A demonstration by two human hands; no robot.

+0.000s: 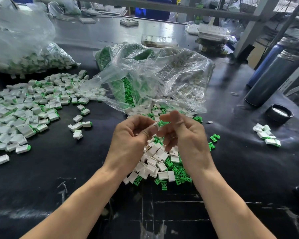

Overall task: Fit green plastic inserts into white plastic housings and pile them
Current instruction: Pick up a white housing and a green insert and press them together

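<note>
Green insert [163, 123] lengthwise toward white housing [155, 125], each pinched in opposite fingers.

Your black table [76, 169] carries assembled housings [24, 107], loose parts [160, 163], plastic bags [155, 75], flasks [273, 76].

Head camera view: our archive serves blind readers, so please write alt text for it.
Two bare hands meet above a black table: the left hand pinches a small white plastic housing while the right hand holds a green plastic insert against it. Loose parts lie beneath, finished pieces piled at left.
</note>
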